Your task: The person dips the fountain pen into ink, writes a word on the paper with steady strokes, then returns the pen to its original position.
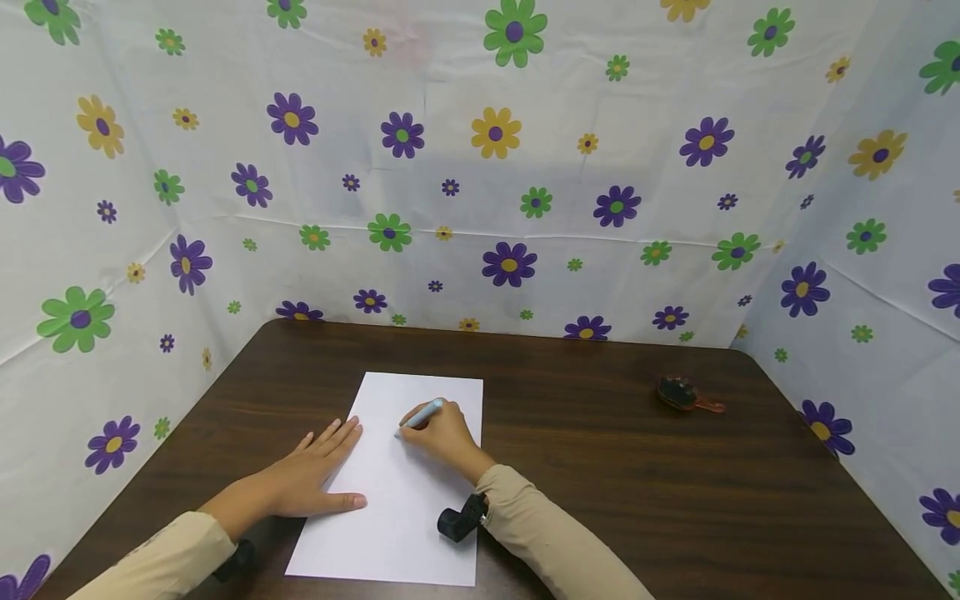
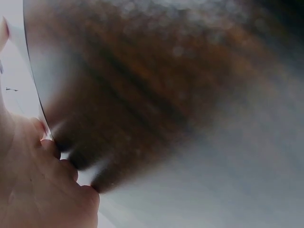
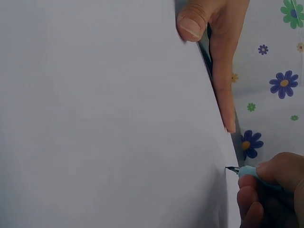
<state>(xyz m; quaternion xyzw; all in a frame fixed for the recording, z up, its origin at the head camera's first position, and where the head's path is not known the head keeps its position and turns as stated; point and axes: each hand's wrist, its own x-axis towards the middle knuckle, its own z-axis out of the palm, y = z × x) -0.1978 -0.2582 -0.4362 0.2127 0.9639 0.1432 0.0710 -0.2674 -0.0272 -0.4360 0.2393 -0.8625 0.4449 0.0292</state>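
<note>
A white sheet of paper [image 1: 405, 533] lies on the dark brown table. My right hand [image 1: 446, 442] pinches a light blue pen [image 1: 422, 414] over the upper part of the sheet. In the right wrist view the dark tip of the pen [image 3: 248, 172] meets the paper. My left hand [image 1: 300, 479] rests flat at the sheet's left edge, fingers straight and thumb spread onto the paper. From the left wrist, a small dark mark [image 2: 12, 89] shows on the sheet; the left hand [image 2: 42, 175] fills the lower left there, and the tabletop is blurred.
A brown hairbrush [image 1: 678, 393] with a reddish handle lies on the right of the wooden table [image 1: 600, 467]. White cloth [image 1: 450, 267] printed with flowers hangs behind the table and along both sides. A black wrist-worn device [image 1: 461, 518] overhangs the paper's lower right.
</note>
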